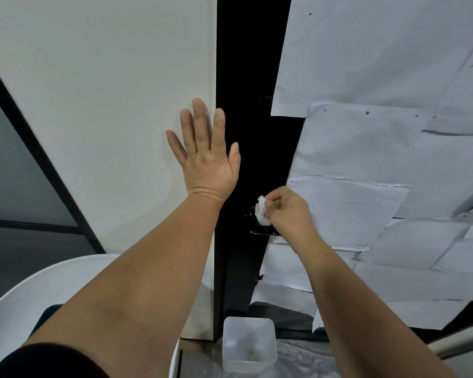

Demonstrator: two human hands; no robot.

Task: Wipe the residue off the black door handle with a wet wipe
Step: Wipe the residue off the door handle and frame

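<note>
My right hand (287,211) pinches a crumpled white wet wipe (261,211) and holds it against the black door handle (262,232), which sits low on the black door frame (246,132). Shiny wet smears show on the handle beside and below the wipe. Most of the handle is hidden behind the wipe and my fingers. My left hand (205,151) lies flat with fingers spread on the white wall panel (107,105), its thumb over the edge of the black frame.
White paper sheets (380,132) cover the door to the right of the frame. A translucent plastic tub (247,345) stands on the floor below the handle. A white round chair back (38,296) is at lower left. A dark framed glass panel (17,173) is at far left.
</note>
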